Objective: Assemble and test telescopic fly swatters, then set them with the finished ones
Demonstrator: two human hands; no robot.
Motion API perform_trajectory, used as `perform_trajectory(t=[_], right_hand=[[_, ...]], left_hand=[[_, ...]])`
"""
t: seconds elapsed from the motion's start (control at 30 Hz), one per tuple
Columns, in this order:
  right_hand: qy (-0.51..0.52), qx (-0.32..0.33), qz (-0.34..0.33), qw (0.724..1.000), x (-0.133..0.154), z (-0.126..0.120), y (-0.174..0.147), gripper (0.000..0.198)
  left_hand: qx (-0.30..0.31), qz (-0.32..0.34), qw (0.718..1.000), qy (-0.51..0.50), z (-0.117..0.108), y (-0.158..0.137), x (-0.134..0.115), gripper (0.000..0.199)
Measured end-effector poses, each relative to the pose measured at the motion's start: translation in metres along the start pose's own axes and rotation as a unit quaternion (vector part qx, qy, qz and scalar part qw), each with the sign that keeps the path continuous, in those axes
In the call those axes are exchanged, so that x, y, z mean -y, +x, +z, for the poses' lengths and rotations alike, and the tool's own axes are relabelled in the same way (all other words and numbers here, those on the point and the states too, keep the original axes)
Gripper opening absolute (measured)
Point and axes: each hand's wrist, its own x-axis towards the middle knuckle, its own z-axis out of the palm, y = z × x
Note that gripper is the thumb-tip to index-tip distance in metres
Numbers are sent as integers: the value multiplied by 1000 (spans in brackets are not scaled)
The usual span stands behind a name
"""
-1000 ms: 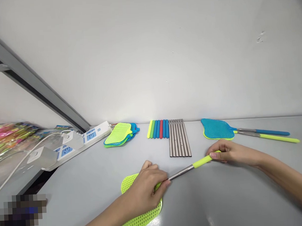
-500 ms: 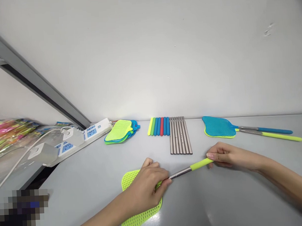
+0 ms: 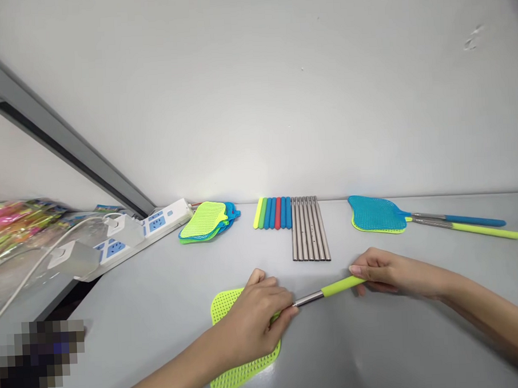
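Note:
A yellow-green fly swatter lies low in the middle of the view, its perforated head [image 3: 233, 381] flat on the table beneath my left hand [image 3: 259, 311]. The fingers of that hand are closed around the neck, where the head meets the metal rod [image 3: 309, 299]; the joint itself is hidden. A yellow-green grip [image 3: 342, 285] covers the rod's other end. My right hand [image 3: 380, 271] pinches the tip of this grip between thumb and fingers. The shaft slants up to the right between both hands.
Behind the hands lie metal rods [image 3: 310, 232] and coloured grips [image 3: 272, 213] in rows. Loose swatter heads [image 3: 202, 222] are stacked at left beside a power strip [image 3: 157, 224]. Two assembled swatters [image 3: 378, 214] rest at right. Plastic-wrapped items [image 3: 15, 230] lie far left.
My right hand and the grip have shifted slightly left, toward my left hand. Less bare metal rod shows between them. My left hand keeps its hold on the neck.

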Motion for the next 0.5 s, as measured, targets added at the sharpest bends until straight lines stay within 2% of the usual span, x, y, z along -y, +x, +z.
perform_trajectory(t=[0.5], right_hand=[[6, -17, 9, 1000, 1, 2, 2, 44]], left_hand=[[11, 3, 1000, 5, 1, 4, 0, 28]])
